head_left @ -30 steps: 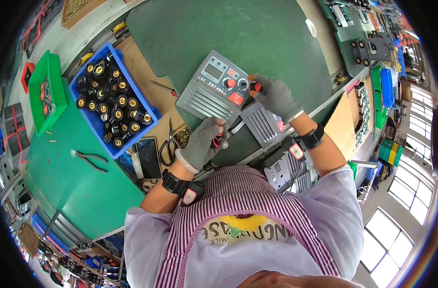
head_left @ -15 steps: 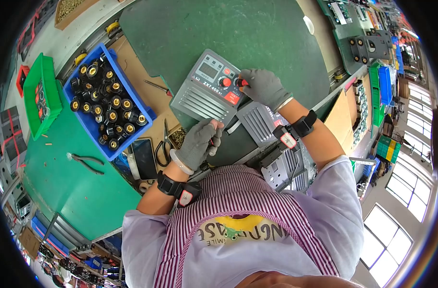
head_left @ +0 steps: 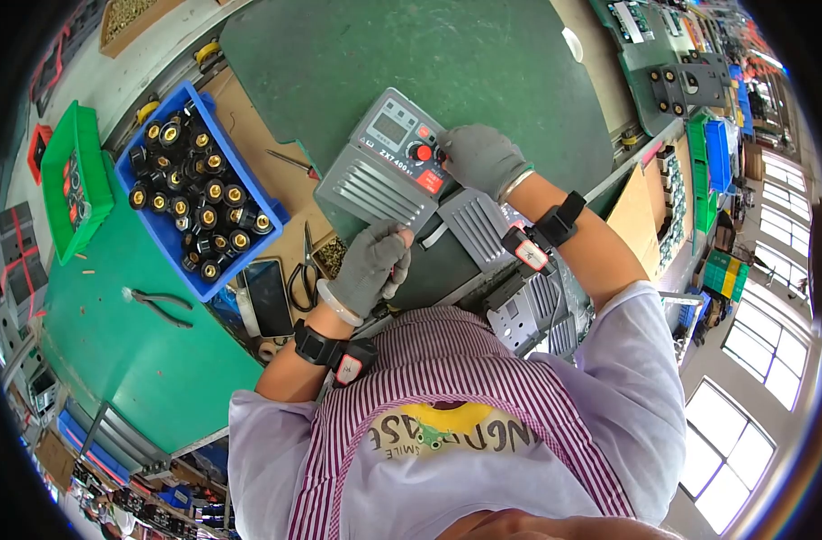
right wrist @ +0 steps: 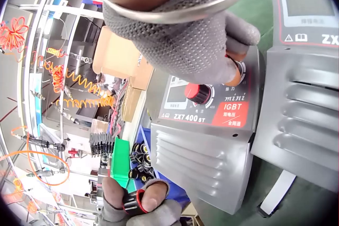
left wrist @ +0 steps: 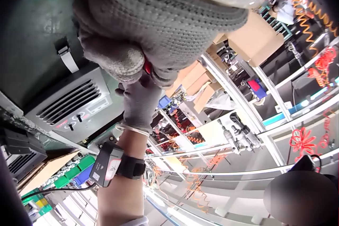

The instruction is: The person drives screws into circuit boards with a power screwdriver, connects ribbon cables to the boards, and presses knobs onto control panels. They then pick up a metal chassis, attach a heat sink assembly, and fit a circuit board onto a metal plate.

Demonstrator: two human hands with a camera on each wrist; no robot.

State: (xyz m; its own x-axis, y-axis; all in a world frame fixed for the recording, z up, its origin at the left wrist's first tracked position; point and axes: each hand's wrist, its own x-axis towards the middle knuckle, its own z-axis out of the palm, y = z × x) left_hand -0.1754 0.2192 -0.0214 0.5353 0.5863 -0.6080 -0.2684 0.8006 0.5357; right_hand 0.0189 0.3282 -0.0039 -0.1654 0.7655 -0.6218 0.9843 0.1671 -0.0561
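A grey front panel (head_left: 375,189) marked ZX7 400 lies on the green mat, one red-and-black knob (right wrist: 198,93) standing on its dial area. At the dial beside that knob, my gloved right hand (head_left: 483,160) pinches another knob against the panel; the fingers hide most of it. My gloved left hand (head_left: 370,265) is at the panel's lower edge. Between its thumb and fingers it grips a loose red-and-black knob (right wrist: 135,202), which shows in the right wrist view.
A second grey panel (head_left: 478,232) lies to the right. On the left, a blue bin (head_left: 238,148) holds several black parts with brass centres, near a green bin (head_left: 105,193). A screwdriver (head_left: 294,164), scissors (head_left: 303,279) and pliers (head_left: 163,308) lie around the work area.
My right hand has moved left with its knob, from beside the panel onto the right-hand dial. My left hand keeps its knob near the panel's lower edge.
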